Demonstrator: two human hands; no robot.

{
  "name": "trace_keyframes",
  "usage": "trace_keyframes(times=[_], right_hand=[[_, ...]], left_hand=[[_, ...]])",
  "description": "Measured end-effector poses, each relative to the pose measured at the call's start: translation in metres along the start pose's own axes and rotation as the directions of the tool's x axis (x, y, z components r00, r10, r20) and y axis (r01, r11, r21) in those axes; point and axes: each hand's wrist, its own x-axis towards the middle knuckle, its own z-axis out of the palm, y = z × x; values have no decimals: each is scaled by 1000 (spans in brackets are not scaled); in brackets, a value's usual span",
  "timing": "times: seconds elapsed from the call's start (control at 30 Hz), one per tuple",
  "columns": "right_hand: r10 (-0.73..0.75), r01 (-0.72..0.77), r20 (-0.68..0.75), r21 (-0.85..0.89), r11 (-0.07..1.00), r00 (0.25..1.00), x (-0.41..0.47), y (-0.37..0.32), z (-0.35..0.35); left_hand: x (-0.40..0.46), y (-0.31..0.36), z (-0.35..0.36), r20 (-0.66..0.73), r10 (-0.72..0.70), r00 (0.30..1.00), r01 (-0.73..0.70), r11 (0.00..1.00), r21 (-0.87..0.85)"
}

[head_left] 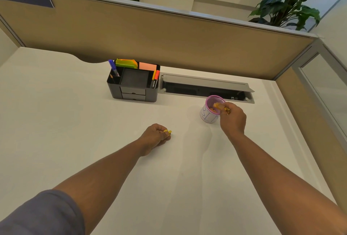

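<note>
right hand [232, 120]: was pinching a gold candy [222, 107] right over the rim of the pink cup [209, 116] (something orange sat inside it too)
left hand [155, 137]: well left of the cup, fingers curled round a yellow candy [167, 131], resting on the surface [75, 122]
black organizer [134, 82]: behind and left of the cup, pens stuck in it

Pink-rimmed mesh cup [210, 111] (white label, blue scrawl), gold-wrapped candies [223, 107], black desk organizer [135, 92], cream tabletop [75, 122].
</note>
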Motion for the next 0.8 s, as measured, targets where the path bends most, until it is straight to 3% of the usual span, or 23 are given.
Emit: trace_keyframes(times=[0.8], right_hand=[[-49,51,47,-44,998,998,10,-8,-3]], left_hand=[[-3,1,1,-10,11,1000,-11,1000,3]])
